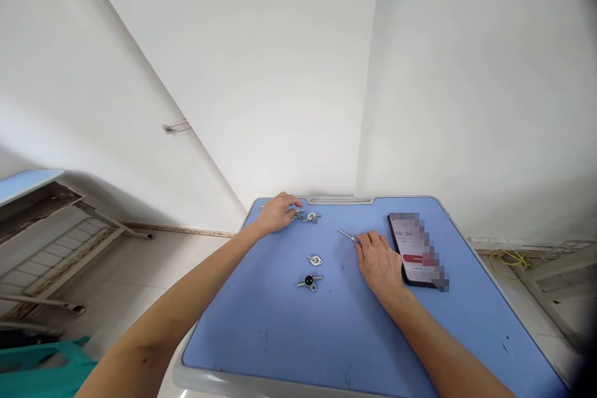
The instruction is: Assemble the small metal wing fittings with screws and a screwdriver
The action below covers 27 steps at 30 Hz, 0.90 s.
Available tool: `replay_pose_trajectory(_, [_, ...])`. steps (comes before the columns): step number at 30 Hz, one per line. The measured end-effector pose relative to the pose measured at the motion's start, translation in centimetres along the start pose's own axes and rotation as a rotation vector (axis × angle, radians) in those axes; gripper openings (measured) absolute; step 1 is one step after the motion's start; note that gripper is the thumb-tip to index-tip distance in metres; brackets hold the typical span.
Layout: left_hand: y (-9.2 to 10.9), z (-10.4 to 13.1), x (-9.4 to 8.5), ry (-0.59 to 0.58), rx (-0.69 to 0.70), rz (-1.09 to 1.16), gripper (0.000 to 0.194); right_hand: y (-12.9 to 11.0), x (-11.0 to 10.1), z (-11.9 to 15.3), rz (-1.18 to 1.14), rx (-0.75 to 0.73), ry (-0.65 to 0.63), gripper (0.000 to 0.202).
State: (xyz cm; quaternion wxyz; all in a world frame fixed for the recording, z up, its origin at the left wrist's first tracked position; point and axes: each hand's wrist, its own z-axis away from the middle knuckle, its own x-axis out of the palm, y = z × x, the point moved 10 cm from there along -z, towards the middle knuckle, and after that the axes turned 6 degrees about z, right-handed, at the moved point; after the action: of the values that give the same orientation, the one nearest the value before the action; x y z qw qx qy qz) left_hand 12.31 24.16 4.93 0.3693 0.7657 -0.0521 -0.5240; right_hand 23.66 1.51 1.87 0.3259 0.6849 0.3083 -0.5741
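On the blue desk (280, 323), my left hand (278, 212) is at the far left edge, its fingers apart over a small metal part (297, 216). Just right of it lies another metal part (312, 217). My right hand (379, 258) rests right of the middle, its fingers closed on a thin metal rod (346, 235) that points up and left. Between my hands and nearer to me lie a small flat silver plate (316, 260) and a metal piece with a round black centre (309, 281). A tiny metal bit (342, 267) sits left of my right hand.
A phone (413, 252) showing a timer lies right of my right hand. White walls (280, 74) stand behind the desk. Another desk (28, 183) and a teal stool (46, 367) are at the left; a yellow cable (506, 261) lies on the floor at the right.
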Motion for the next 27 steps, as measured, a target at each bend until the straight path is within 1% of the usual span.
replay_pose_trajectory(2, [1.7, -0.1, 0.9, -0.048, 0.067, -0.029, 0.028, 0.0, 0.1, 0.0, -0.004, 0.003, -0.004, 0.021])
replay_pose_trajectory(4, [3.3, -0.4, 2.2, -0.113, 0.136, -0.05, 0.028, 0.1, 0.0, -0.1, -0.004, 0.007, -0.004, 0.021])
replay_pose_trajectory(6, [4.4, -0.7, 3.5, -0.165, 0.184, -0.067, 0.026, 0.0, -0.1, 0.0, -0.002, 0.005, -0.001, 0.02])
replay_pose_trajectory(9, [5.0, -1.0, 4.7, -0.205, 0.221, -0.085, 0.019, -0.1, -0.1, 0.1, -0.005, 0.002, -0.005, 0.021])
replay_pose_trajectory(12, [5.2, -0.7, 4.5, -0.2, 0.241, -0.079, 0.024, -0.1, -0.1, 0.1, -0.011, 0.002, -0.011, 0.021])
replay_pose_trajectory(14, [5.4, 0.3, 3.6, -0.172, 0.248, -0.061, 0.031, -0.1, -0.2, 0.2, -0.016, 0.002, -0.009, 0.021])
replay_pose_trajectory(16, [5.5, 2.1, 2.4, -0.132, 0.243, -0.037, 0.034, 0.1, -0.6, 0.4, -0.027, 0.01, -0.003, 0.021])
replay_pose_trajectory(18, [5.3, 4.4, 1.5, -0.093, 0.207, 0.009, 0.029, 0.3, -1.4, 0.7, -0.051, 0.01, 0.014, 0.021])
replay_pose_trajectory(19, [5.1, 5.7, 1.5, -0.102, 0.188, 0.035, 0.025, 0.2, -1.8, 0.9, -0.073, -0.011, 0.022, 0.022])
replay_pose_trajectory(21, [4.7, 8.2, 2.2, -0.144, 0.147, 0.08, 0.02, -0.7, -2.5, 1.5, -0.135, -0.104, 0.01, 0.023])
replay_pose_trajectory(23, [4.1, 9.9, 2.9, -0.138, 0.092, 0.113, 0.018, -2.0, -2.5, 2.1, -0.187, -0.222, -0.049, 0.021])
replay_pose_trajectory(25, [3.7, 10.7, 3.8, -0.116, 0.065, 0.127, 0.017, -3.2, -2.0, 2.6, -0.19, -0.299, -0.124, 0.019])
replay_pose_trajectory(27, [3.8, 10.6, 4.7, -0.105, 0.064, 0.124, 0.02, -3.9, -1.3, 2.9, -0.16, -0.33, -0.179, 0.019])
